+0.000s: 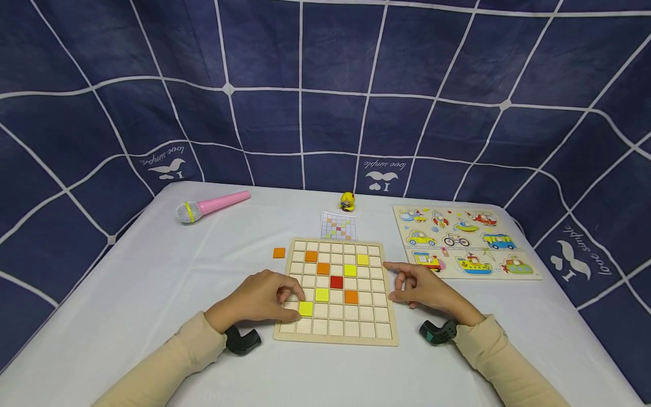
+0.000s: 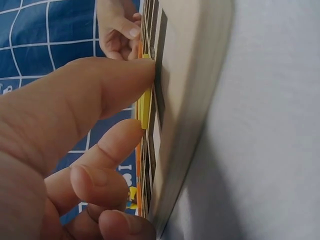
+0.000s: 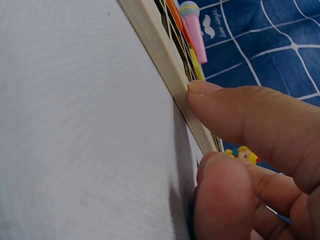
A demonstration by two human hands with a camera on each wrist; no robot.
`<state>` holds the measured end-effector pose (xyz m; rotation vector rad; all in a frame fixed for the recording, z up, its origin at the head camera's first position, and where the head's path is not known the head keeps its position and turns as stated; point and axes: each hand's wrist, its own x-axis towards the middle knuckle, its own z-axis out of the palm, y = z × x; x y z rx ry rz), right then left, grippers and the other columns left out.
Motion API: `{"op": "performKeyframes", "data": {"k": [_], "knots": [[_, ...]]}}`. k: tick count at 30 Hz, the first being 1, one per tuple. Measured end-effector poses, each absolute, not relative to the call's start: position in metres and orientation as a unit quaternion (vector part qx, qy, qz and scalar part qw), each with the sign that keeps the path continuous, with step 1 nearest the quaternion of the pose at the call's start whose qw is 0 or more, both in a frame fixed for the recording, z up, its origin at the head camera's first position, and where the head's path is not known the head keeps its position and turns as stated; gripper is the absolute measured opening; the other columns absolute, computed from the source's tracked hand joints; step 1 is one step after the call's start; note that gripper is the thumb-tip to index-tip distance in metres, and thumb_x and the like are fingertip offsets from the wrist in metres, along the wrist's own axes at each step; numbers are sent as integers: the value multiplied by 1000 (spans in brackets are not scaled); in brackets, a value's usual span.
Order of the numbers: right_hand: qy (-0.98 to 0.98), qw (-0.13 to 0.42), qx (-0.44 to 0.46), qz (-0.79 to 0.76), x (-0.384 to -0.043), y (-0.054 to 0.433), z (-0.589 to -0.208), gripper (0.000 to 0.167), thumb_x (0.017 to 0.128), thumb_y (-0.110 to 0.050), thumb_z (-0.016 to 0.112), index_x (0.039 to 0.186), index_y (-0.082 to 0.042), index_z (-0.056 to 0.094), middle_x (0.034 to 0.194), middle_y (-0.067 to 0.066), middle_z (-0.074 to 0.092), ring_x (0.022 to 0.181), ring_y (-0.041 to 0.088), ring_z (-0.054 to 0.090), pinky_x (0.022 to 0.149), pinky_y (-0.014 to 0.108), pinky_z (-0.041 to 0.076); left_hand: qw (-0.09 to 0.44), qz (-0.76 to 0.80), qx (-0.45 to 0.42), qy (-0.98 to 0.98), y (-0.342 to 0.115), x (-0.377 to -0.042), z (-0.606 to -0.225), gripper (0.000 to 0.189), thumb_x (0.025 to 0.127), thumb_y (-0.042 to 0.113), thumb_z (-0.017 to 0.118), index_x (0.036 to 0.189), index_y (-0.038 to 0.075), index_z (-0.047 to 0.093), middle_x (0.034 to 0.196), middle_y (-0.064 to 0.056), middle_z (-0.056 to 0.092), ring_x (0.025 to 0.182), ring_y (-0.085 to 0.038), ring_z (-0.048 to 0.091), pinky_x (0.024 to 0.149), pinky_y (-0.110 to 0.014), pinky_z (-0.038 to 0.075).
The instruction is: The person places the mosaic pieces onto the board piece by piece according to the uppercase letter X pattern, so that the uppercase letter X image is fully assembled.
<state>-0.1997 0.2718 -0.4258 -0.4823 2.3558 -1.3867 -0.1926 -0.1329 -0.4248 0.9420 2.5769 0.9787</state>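
A wooden grid board [image 1: 335, 341] lies on the white table. My left hand [image 1: 264, 297] is over its lower left corner, thumb and index finger pinching a yellow tile [image 1: 306, 308] by its edges. In the left wrist view that yellow tile [image 2: 145, 107] shows between the two fingertips, close against the cells. At the board's right edge, my right hand [image 1: 422, 285] touches the rim with its index finger and thumb. Other tiles sit in the cells: a red tile [image 1: 336, 282] in the middle, with orange and yellow ones on the diagonals.
One orange tile [image 1: 279, 253] lies left of the board. Behind the board are a printed pattern card [image 1: 339, 226] and a small yellow-haired figurine [image 1: 347, 201]. A pink toy microphone [image 1: 213, 206] lies at back left; a vehicle puzzle board [image 1: 465, 243] at right.
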Motion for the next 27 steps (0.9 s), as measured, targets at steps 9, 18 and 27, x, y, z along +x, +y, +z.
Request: {"op": "performKeyframes", "data": {"k": [9,18,27], "knots": [[834,184,-169,-492,-201,271,-426,78,91,-3,84,157,12,44,93,8,59,59,9,52,54,23,50,114,408,305,853,-142,-203,-428,19,88,22,90,104,17,79,69,12,50,64,-3,46,64,-22,37],[833,183,-171,-493,-201,272,-426,78,91,-3,84,156,13,44,93,8,59,59,9,52,54,23,50,44,449,261,853,-154,-221,-439,16,91,10,84,106,10,80,76,6,56,67,-8,52,65,-23,42],[833,185,-171,-492,-201,272,-427,78,91,-3,84,156,13,44,92,8,59,58,9,51,54,23,49,-84,407,177,892,-165,-236,-448,29,88,10,84,117,13,80,80,8,59,72,-10,56,67,-26,43]]}}
